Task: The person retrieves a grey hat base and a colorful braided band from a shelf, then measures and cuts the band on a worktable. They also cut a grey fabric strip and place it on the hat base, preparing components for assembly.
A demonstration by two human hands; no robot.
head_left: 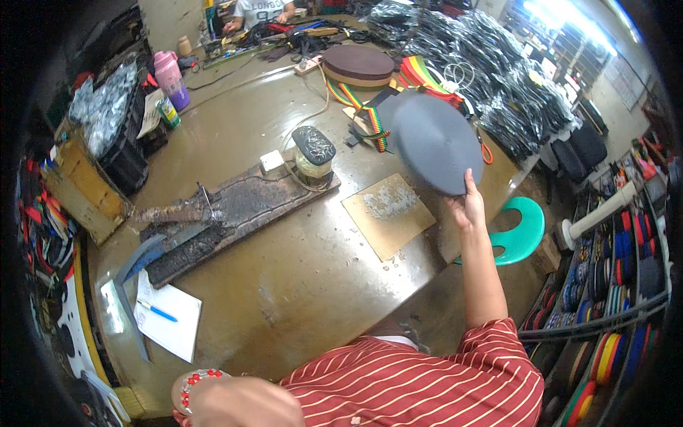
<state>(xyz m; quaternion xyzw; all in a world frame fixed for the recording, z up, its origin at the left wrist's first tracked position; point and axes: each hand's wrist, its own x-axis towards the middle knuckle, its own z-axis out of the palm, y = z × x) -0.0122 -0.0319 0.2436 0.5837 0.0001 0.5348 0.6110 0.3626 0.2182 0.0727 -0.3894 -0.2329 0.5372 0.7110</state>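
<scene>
My right hand [467, 208] grips the lower edge of a large flat roll of dark grey webbing [437, 142], tilted up at the table's right side. Thumb and fingers close on its rim. My left hand [245, 403] is a blur close to the lower edge, with a red and white bead bracelet [193, 388] at the wrist; its fingers cannot be made out. A grey strap [135, 313] hangs in a curve over the table's left part, beside a charred wooden board [228, 213]. Below the roll lies a brown sheet [388, 238] with grey scraps on it.
A jar of metal pins [314, 153] stands by the board. White paper [178, 320] with a blue pen [162, 312] lies at left. Brown webbing roll [358, 64], striped straps [359, 107] and bagged black goods [455, 50] are behind. A green stool [523, 231] stands right; another person [260, 13] sits far off.
</scene>
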